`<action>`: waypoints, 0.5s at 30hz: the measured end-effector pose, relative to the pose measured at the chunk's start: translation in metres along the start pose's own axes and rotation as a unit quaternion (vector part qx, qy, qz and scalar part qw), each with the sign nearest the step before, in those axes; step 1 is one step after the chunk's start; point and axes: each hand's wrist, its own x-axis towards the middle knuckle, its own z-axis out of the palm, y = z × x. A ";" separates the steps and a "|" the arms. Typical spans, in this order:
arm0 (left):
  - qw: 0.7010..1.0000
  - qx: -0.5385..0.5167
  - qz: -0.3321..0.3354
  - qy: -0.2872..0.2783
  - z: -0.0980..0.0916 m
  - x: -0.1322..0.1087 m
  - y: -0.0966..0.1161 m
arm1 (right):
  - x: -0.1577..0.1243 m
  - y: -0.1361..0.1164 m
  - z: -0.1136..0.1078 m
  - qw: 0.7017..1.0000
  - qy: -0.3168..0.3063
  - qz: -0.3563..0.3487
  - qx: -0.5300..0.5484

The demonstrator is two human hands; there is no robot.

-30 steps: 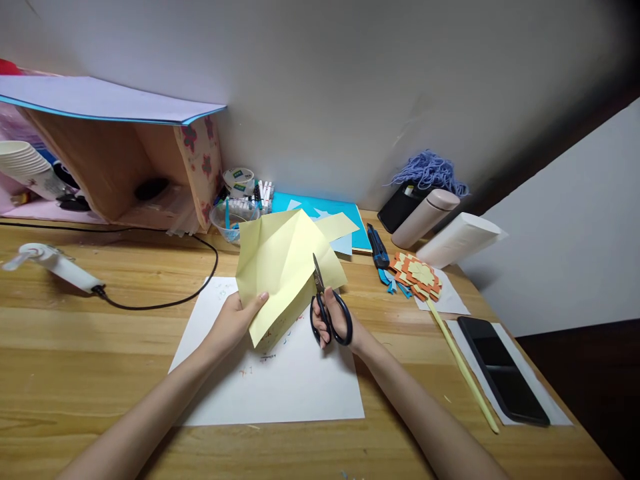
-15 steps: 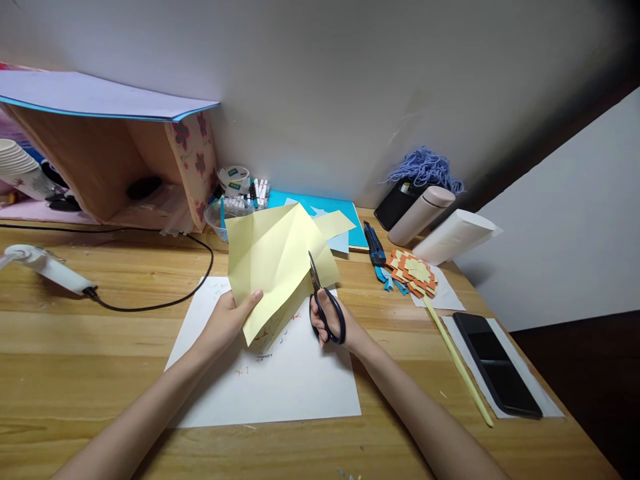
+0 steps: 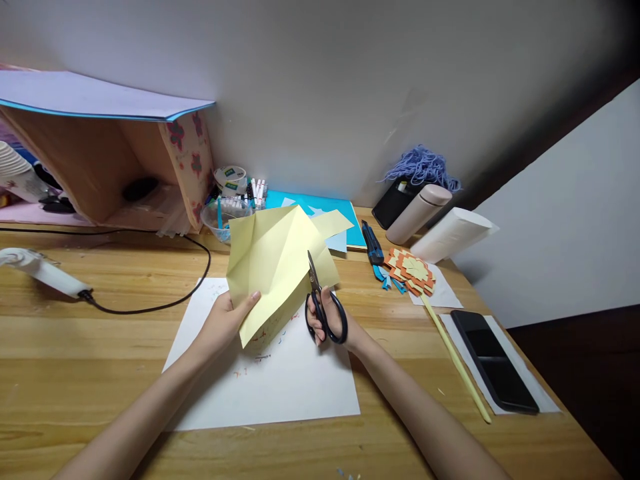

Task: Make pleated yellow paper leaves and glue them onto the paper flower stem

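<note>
A creased sheet of yellow paper (image 3: 275, 257) is pinched at its lower left edge by my left hand (image 3: 231, 320), thumb on top. Black-handled scissors (image 3: 314, 280) are in my right hand (image 3: 327, 317), with fingers through the loops. Their blades point up and away at the yellow sheet's right part, where a cut edge shows; one blade is partly hidden by the paper. Beneath both hands lies a white sheet (image 3: 300, 393) with small coloured marks. Behind the yellow paper, a smaller yellow piece (image 3: 336, 223) rests over blue paper (image 3: 285, 200).
At the right are a box cutter (image 3: 373, 243), an orange and yellow paper flower (image 3: 410, 270) with a long stem, a phone (image 3: 495, 360) and a bottle (image 3: 419, 213). A box (image 3: 190, 167) and a black cable (image 3: 150, 312) occupy the left. Markers (image 3: 259, 190) stand behind.
The scissor handles have spread apart a little in my right hand. The yellow paper has shifted slightly, still held by my left hand. The whole view has moved a little.
</note>
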 end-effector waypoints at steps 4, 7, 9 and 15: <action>1.000 0.008 0.004 0.004 0.000 0.000 -0.001 | 0.001 0.000 0.000 1.000 0.011 -0.002 0.002; 1.000 0.012 0.000 0.001 0.001 -0.001 -0.002 | -0.001 -0.003 0.001 1.000 0.015 -0.012 -0.001; 1.000 0.012 0.004 0.001 0.002 -0.001 -0.002 | -0.003 -0.006 0.002 1.000 0.017 -0.016 -0.004; 1.000 -0.008 0.005 -0.012 0.002 -0.002 -0.003 | -0.005 -0.011 0.006 0.999 0.031 -0.014 -0.022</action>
